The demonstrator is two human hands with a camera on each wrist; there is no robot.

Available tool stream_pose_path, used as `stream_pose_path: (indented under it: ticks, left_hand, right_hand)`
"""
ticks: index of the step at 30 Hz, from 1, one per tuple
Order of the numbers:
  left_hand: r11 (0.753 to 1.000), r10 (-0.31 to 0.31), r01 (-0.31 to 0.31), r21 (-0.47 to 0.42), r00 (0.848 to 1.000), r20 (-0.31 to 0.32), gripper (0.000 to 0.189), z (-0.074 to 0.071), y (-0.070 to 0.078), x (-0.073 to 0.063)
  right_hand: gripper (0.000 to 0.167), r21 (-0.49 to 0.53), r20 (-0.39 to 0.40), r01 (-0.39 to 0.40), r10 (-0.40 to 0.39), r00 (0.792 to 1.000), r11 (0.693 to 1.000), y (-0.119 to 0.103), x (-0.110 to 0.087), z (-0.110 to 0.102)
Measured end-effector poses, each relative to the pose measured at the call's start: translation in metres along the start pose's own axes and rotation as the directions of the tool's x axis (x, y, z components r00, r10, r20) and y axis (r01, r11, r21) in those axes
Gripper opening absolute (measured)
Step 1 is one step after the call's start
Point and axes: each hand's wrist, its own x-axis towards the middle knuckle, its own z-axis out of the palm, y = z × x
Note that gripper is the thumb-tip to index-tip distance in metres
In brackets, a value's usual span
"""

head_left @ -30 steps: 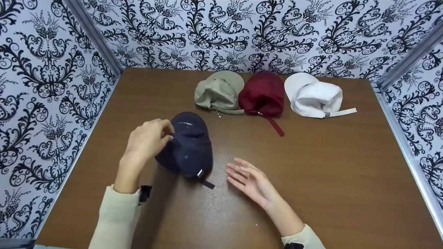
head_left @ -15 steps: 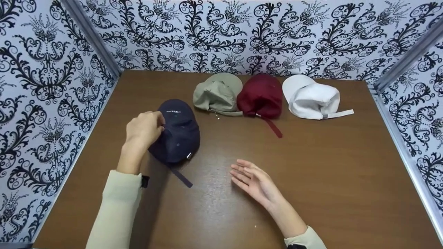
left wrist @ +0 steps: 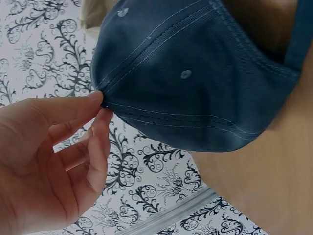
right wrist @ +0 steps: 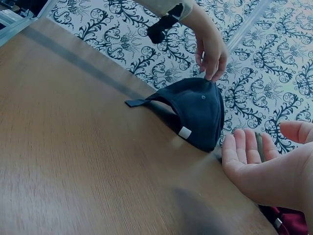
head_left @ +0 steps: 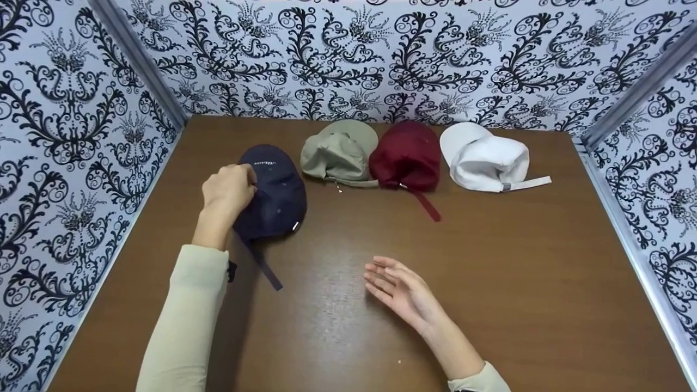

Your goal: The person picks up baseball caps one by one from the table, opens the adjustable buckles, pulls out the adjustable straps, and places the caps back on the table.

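Observation:
My left hand (head_left: 227, 188) pinches the crown of a navy baseball cap (head_left: 280, 198) between thumb and fingertips. In the left wrist view the thumb and a finger meet at the top button of the cap (left wrist: 181, 88). Its back strap (head_left: 264, 267) hangs loose toward the front. A small white tag (right wrist: 185, 132) shows on its edge in the right wrist view. My right hand (head_left: 400, 288) is held over the middle of the table, palm turned inward, fingers relaxed and holding nothing. An olive cap (head_left: 340, 152) sits just right of the navy one.
A dark red cap (head_left: 407, 155) and a white cap (head_left: 490, 160) stand right of the olive cap along the back of the brown wooden table (head_left: 490, 283). Patterned walls (head_left: 337, 60) border the table at the back and both sides.
My left hand has carried the navy cap back and to the left, and its strap has swung leftward. My right hand has barely moved. The other caps stay in their places.

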Motion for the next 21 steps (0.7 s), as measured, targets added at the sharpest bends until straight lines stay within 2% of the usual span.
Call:
stream_pose_path:
  ticks: [13,21]
  left_hand:
    - [0.999,-0.051,0.050,-0.014,0.996,-0.069,0.019,0.004,-0.007,0.042]
    - [0.991,-0.102,0.089,-0.100,0.985,-0.136,0.022,0.010,-0.002,0.065]
  right_hand:
    - [0.025,0.009,-0.016,0.008,-0.008,1.000,1.000,-0.004,-0.003,-0.004]
    - [0.026,0.013,-0.021,0.019,-0.019,1.000,1.000,-0.008,-0.004,-0.009]
